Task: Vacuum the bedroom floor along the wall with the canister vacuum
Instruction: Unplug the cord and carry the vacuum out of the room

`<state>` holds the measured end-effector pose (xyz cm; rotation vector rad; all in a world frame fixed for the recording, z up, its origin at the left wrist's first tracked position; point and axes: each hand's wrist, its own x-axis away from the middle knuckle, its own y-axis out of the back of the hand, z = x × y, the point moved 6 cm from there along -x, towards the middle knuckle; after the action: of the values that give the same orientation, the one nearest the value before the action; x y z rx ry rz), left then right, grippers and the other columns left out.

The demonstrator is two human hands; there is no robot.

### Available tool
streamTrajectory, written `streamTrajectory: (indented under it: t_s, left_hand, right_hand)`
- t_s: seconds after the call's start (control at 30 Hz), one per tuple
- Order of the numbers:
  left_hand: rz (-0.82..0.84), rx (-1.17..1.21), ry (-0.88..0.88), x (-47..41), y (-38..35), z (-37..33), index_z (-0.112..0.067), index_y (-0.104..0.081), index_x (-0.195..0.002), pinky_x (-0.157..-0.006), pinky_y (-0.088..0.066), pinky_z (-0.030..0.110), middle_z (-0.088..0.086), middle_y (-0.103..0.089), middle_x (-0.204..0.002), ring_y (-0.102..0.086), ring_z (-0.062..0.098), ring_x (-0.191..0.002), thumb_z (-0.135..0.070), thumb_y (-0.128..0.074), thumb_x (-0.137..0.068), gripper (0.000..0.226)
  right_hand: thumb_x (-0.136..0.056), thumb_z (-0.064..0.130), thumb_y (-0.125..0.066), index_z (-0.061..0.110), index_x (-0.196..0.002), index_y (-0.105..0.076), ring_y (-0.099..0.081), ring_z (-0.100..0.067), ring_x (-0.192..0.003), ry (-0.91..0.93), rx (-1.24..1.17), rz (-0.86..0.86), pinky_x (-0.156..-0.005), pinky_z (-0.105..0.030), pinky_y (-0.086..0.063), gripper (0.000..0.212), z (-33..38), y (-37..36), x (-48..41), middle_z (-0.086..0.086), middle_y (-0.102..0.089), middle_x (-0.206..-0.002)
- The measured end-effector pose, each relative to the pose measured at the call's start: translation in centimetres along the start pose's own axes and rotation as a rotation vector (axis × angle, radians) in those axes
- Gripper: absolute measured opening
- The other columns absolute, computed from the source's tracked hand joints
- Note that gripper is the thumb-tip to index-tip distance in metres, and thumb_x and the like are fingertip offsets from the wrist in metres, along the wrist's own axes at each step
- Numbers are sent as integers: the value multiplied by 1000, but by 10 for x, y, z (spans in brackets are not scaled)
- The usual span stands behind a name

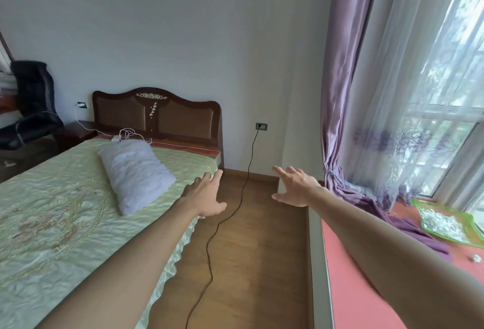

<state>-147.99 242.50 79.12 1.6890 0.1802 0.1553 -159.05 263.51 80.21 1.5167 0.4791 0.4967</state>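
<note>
The left hand (207,195) and the right hand (296,187) are reaching forward at mid-frame, fingers spread, holding nothing; the canister vacuum is not showing in view; a black power cord (209,244), presumably its own, is running from the wall socket (261,126) at centre down the wooden floor (262,250) to the lower edge, beside the bed (65,210). On this evidence vacuuming is not yet under way; the whole floor strip is awaiting cleaning.

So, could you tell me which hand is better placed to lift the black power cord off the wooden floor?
Probably the left hand: it hovers open right beside the thin black power cord, while the right hand is open nearer the pink window ledge.
</note>
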Motion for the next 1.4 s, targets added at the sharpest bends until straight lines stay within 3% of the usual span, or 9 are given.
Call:
streamTrajectory:
  t_s: [0.2,0.4,0.87,1.07,1.4]
  left_hand:
    - [28,-41,39,-40,0,-6,-18,-28,-141,-85,-49,44,10,-43,-128,-50,31,-111,-44,-65,-83,74]
    - [23,-75,44,-72,10,-16,-18,-30,-140,-81,-46,41,10,-43,-130,-49,32,-115,-42,-65,-83,71]
    - [-23,-84,2,-159,18,-19,-18,-23,-148,-91,-48,48,8,-35,-150,-46,34,-127,-44,-66,-84,81]
    - [-29,-57,-64,-243,13,1,-18,-24,-145,-83,-51,45,9,-46,-134,-51,31,-117,-43,-67,-83,80]
    - [27,14,-110,-423,11,77,-17,-21,-149,-90,-50,45,10,-43,-139,-52,33,-120,-43,-66,-85,82]
  right_hand:
    - [-90,56,-58,33,-154,-12,-44,-30,-128,29,-36,4,-89,-43,-49,83,-30,-6,-39,-7,-42,-139]
    - [-90,56,-58,32,-154,-11,-43,-30,-129,28,-57,6,-91,-44,-49,83,-52,-9,-57,-7,-42,-139]
    - [-89,56,-57,33,-152,-13,-46,-28,-123,-1,-48,-57,-88,-44,-52,80,-91,15,-128,-6,-44,-134]
    - [-89,56,-58,35,-152,-12,-46,-29,-124,-47,-43,-73,-89,-45,-52,81,-108,9,-196,-7,-42,-135]
    - [-91,54,-57,34,-153,-12,-46,-29,-124,-138,-110,-60,-90,-41,-52,79,-100,-7,-373,-8,-41,-139]
